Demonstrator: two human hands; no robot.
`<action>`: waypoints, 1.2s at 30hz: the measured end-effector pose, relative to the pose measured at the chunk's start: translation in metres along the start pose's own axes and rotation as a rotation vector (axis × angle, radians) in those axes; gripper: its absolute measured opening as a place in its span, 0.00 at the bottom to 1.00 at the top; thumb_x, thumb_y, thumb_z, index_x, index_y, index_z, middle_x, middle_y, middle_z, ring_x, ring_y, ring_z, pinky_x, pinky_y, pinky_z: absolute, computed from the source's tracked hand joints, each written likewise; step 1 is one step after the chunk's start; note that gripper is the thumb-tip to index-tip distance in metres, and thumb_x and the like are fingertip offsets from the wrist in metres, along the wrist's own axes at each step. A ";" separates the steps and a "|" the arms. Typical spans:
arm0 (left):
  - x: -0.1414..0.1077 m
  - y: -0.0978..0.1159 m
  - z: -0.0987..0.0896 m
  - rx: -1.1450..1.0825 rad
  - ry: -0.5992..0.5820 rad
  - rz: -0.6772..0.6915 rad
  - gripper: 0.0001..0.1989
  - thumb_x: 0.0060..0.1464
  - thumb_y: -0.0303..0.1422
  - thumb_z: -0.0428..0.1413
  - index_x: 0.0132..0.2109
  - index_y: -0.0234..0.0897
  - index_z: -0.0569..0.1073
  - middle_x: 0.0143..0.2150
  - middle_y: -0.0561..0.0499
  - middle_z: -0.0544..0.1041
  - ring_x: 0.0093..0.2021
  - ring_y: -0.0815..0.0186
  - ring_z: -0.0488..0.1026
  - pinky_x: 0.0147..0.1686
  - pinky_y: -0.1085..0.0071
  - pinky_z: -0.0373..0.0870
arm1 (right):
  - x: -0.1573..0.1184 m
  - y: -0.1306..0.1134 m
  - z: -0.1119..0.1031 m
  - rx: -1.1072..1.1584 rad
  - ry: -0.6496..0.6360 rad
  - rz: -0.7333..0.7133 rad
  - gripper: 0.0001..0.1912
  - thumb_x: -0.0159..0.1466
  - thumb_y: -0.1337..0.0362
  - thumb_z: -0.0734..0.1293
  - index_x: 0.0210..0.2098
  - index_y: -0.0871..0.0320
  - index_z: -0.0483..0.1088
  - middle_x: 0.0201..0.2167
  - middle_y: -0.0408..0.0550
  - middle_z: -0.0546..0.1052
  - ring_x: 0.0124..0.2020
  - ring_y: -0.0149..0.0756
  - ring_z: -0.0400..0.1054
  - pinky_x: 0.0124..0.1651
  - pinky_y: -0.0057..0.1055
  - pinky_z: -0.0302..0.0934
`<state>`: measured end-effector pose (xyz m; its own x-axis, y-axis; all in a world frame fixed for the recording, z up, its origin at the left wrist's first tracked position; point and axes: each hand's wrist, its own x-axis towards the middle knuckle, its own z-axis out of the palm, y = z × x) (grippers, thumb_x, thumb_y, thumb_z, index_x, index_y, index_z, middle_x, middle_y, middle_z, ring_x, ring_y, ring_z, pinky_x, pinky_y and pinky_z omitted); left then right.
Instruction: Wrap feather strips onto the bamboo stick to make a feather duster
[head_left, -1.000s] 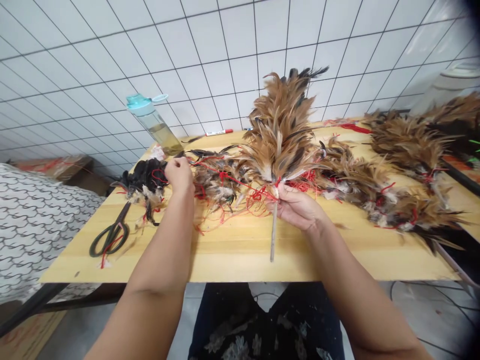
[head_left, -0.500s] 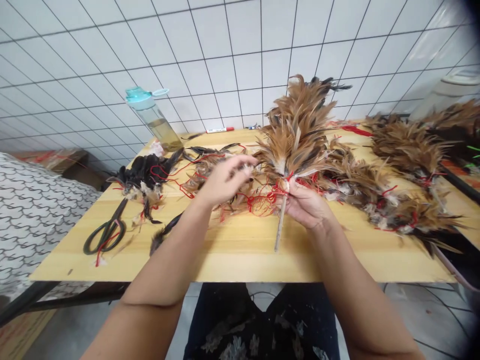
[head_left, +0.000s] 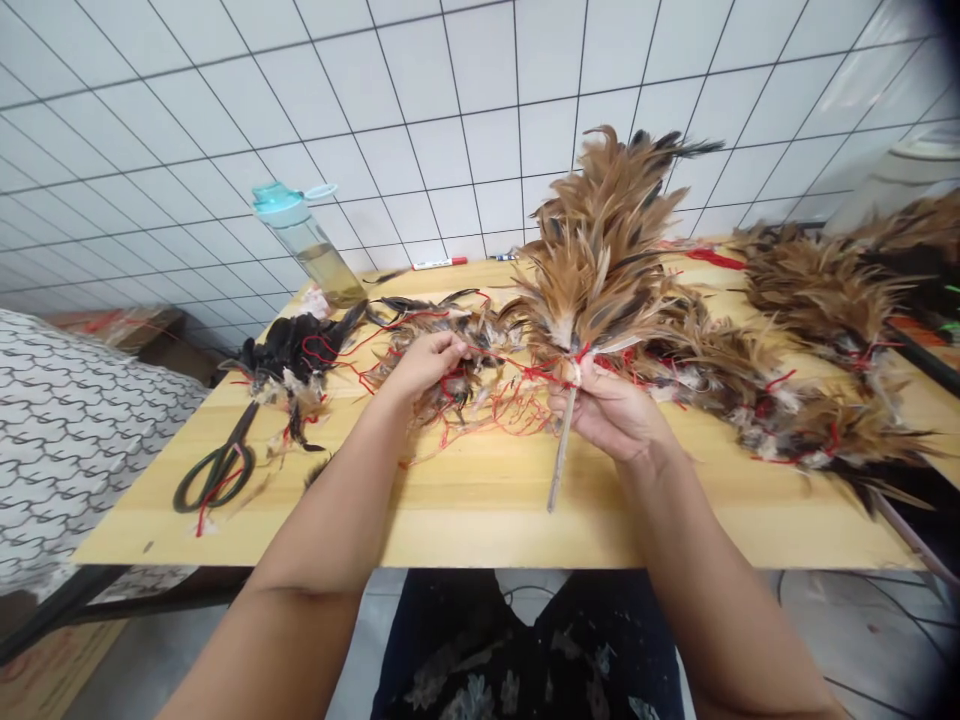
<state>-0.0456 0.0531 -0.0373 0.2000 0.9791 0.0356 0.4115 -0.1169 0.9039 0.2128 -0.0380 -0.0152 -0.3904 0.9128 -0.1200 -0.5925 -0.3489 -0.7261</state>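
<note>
A: How many hands, and what's in them?
B: Two. The left hand [head_left: 431,362], mid-frame, pinches one red thread [head_left: 504,357] between its fingertips; the right hand [head_left: 609,408], right of centre, has its fingers closed on one stick [head_left: 562,455].
A: And the feathers [head_left: 600,250]?
B: One bunch round that stick, upper right of centre.
A: Anything else?
B: One pair of scissors [head_left: 217,475] lower left, one bottle [head_left: 311,245] upper left, two pens [head_left: 439,263] upper middle.
</note>
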 end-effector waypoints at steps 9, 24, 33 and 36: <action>-0.035 0.059 0.031 0.371 0.128 0.740 0.13 0.56 0.35 0.56 0.47 0.37 0.75 0.47 0.45 0.73 0.51 0.61 0.68 0.54 0.62 0.63 | 0.008 0.005 -0.003 0.020 0.082 -0.089 0.13 0.53 0.64 0.75 0.25 0.57 0.66 0.22 0.38 0.64 0.21 0.24 0.51 0.26 0.27 0.51; -0.048 0.067 0.076 0.418 0.088 0.937 0.03 0.57 0.26 0.52 0.35 0.36 0.66 0.37 0.47 0.74 0.41 0.65 0.69 0.46 0.65 0.64 | 0.015 0.010 -0.003 0.030 0.190 -0.089 0.17 0.47 0.62 0.79 0.23 0.59 0.67 0.19 0.36 0.65 0.21 0.22 0.53 0.25 0.22 0.52; -0.049 0.067 0.071 0.355 -0.018 0.835 0.03 0.57 0.27 0.53 0.34 0.36 0.67 0.30 0.52 0.71 0.32 0.69 0.66 0.35 0.72 0.65 | 0.023 0.023 -0.008 -0.008 0.190 -0.013 0.16 0.49 0.61 0.78 0.24 0.59 0.66 0.17 0.35 0.62 0.19 0.22 0.51 0.23 0.23 0.50; -0.049 0.070 0.065 0.354 -0.080 0.858 0.02 0.57 0.26 0.53 0.37 0.35 0.70 0.32 0.50 0.74 0.35 0.68 0.68 0.39 0.70 0.67 | 0.026 0.028 -0.007 -0.016 0.160 0.022 0.16 0.51 0.60 0.77 0.24 0.60 0.67 0.17 0.36 0.62 0.19 0.22 0.51 0.23 0.24 0.49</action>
<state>0.0308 -0.0135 -0.0032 0.6165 0.5214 0.5900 0.3392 -0.8521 0.3986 0.1915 -0.0221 -0.0434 -0.2854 0.9275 -0.2415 -0.5730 -0.3671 -0.7328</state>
